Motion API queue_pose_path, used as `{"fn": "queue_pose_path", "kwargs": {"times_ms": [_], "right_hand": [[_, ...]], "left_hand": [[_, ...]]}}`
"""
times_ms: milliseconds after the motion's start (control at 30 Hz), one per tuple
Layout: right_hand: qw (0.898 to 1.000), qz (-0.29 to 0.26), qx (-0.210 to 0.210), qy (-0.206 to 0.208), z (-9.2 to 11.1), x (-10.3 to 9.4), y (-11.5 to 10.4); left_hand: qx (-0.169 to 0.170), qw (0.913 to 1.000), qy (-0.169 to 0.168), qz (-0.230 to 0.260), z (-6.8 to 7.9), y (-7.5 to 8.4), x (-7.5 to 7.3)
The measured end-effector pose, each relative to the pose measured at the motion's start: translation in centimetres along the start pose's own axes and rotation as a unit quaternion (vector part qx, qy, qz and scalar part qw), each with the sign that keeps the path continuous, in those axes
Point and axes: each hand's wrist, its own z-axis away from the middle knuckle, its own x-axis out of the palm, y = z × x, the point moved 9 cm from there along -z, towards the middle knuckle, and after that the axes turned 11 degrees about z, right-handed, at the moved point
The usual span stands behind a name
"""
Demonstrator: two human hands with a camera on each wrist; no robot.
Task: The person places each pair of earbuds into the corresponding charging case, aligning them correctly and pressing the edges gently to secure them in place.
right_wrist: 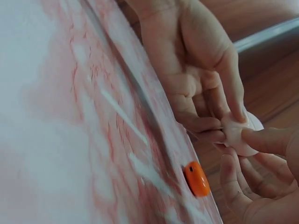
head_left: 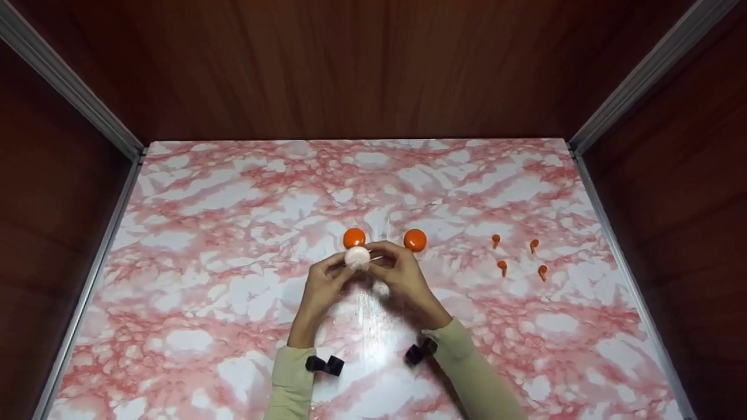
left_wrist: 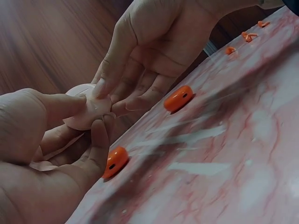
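Observation:
Both hands hold a small pale, round disc [head_left: 357, 256] between them, raised above the marbled table. My left hand [head_left: 321, 289] pinches its left side, with the thumb on the near face. From the other side my right hand [head_left: 408, 280] grips the disc, thumb and fingertips at its edge. In the left wrist view the disc [left_wrist: 86, 109] shows a smooth pale face with both thumbs on it. Fingers cover part of the disc [right_wrist: 240, 135] in the right wrist view, and I cannot tell what kind of thing it is.
Just beyond the hands lie two glossy orange earbud cases, one on the left [head_left: 354, 238] and one on the right [head_left: 415, 240]. Several orange earbuds [head_left: 502, 267] lie farther right on the table [head_left: 233, 233]. Dark wood panels [head_left: 350, 70] enclose the back and sides.

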Motion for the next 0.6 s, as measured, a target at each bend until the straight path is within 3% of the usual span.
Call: {"fn": "queue_pose_path", "kwargs": {"times_ms": [233, 600], "right_hand": [[1.000, 0.000, -0.002, 0.017, -1.2, 1.5, -0.7], [0.999, 0.023, -0.017, 0.028, -2.6, 4.6, -0.9]], "left_hand": [[0.021, 0.9977, 0.038, -0.052, -0.4, 1.6, -2.1], [0.069, 0.9834, 0.100, -0.135, 0.0, 3.1, -5.4]]}}
